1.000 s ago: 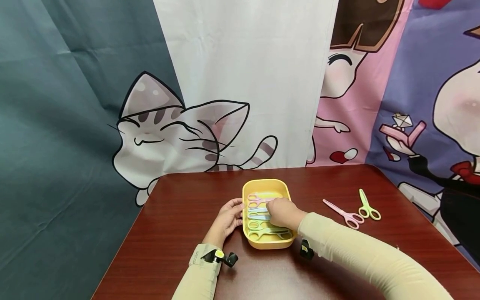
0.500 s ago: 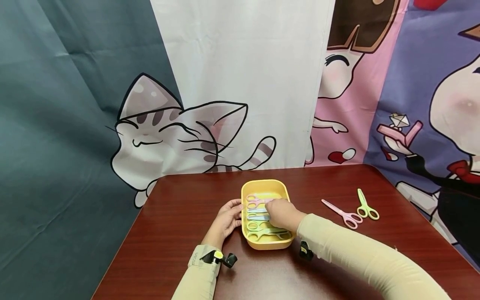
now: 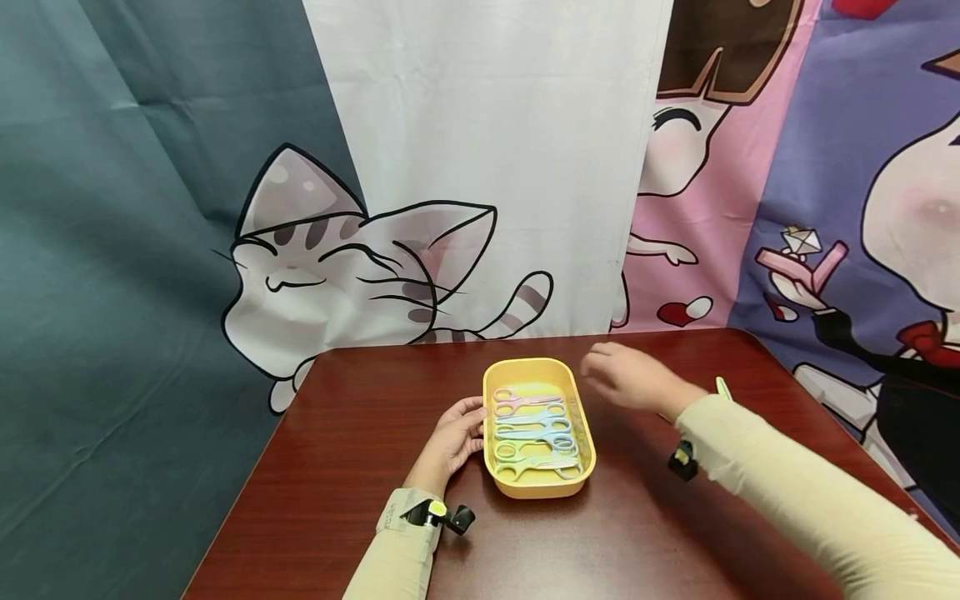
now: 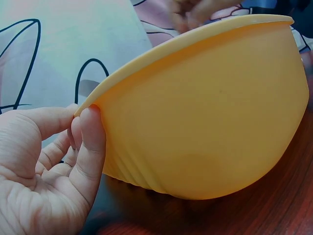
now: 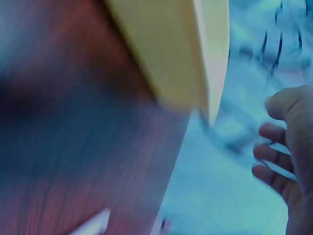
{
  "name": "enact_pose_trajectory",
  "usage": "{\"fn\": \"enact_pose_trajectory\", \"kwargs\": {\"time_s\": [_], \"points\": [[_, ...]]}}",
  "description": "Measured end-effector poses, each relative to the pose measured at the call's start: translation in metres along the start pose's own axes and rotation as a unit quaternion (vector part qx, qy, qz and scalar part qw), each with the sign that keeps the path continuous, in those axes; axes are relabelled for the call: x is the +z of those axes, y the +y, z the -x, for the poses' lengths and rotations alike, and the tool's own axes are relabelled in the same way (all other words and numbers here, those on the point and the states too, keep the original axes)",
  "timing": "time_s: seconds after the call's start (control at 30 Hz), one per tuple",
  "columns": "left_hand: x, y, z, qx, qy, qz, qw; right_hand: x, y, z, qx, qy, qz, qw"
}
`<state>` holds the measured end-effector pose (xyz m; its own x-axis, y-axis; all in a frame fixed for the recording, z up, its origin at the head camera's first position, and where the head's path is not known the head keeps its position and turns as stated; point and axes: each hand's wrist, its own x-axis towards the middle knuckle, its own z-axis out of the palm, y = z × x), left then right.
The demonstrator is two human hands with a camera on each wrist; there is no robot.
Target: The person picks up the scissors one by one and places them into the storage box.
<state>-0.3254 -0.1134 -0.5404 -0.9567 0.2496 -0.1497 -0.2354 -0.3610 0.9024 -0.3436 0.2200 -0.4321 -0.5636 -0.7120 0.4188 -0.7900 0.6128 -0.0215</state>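
Observation:
A yellow plastic basket (image 3: pixel 576 408) sits on the table with several pairs of scissors lying across it. Among these are pink scissors (image 3: pixel 507 408), blue scissors (image 3: pixel 553 439) and green scissors (image 3: pixel 517 468). My left hand (image 3: pixel 452 439) pinches the basket's left rim; the left wrist view shows thumb and forefinger at its edge. Raised past the basket's right side, my right hand (image 3: pixel 628 377) holds nothing, its fingers loosely bent and apart in the right wrist view. Behind the right forearm, a green blade tip (image 3: pixel 722 388) sticks out; the rest of those scissors is hidden.
The dark red wooden table (image 3: pixel 360 450) ends at the back against a printed cartoon curtain (image 3: pixel 495 167). A pale blade-like tip (image 5: pixel 95 223) shows blurred at the bottom of the right wrist view. My right sleeve (image 3: pixel 787 475) covers the table's right part.
My right hand has left the inside of the basket and moved right and away, uncovering the scissors there. It now hides most of the scissors on the table. My left hand stays put.

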Motion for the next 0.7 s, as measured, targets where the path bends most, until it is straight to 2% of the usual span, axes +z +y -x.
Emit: {"fn": "enact_pose_trajectory", "kwargs": {"time_s": [0.17,0.3,0.37,0.5,0.7], "points": [[0.001,0.000,0.000,-0.004,-0.001,0.001,1.0000,-0.014,0.056,0.053,-0.037,0.004,-0.001,0.999],[0.001,0.000,0.000,-0.004,0.004,0.004,1.0000,-0.016,0.085,0.096,-0.031,0.016,0.007,0.999],[0.001,0.000,0.000,-0.003,0.005,0.006,1.0000,-0.017,0.093,0.116,-0.012,0.016,0.008,1.000],[0.001,0.001,0.002,-0.004,0.007,0.003,1.0000,-0.019,0.104,0.149,0.040,-0.013,0.005,0.999],[0.001,-0.001,0.001,-0.005,0.009,0.006,0.9999,-0.018,0.111,0.177,0.084,-0.047,0.028,0.995]]}}
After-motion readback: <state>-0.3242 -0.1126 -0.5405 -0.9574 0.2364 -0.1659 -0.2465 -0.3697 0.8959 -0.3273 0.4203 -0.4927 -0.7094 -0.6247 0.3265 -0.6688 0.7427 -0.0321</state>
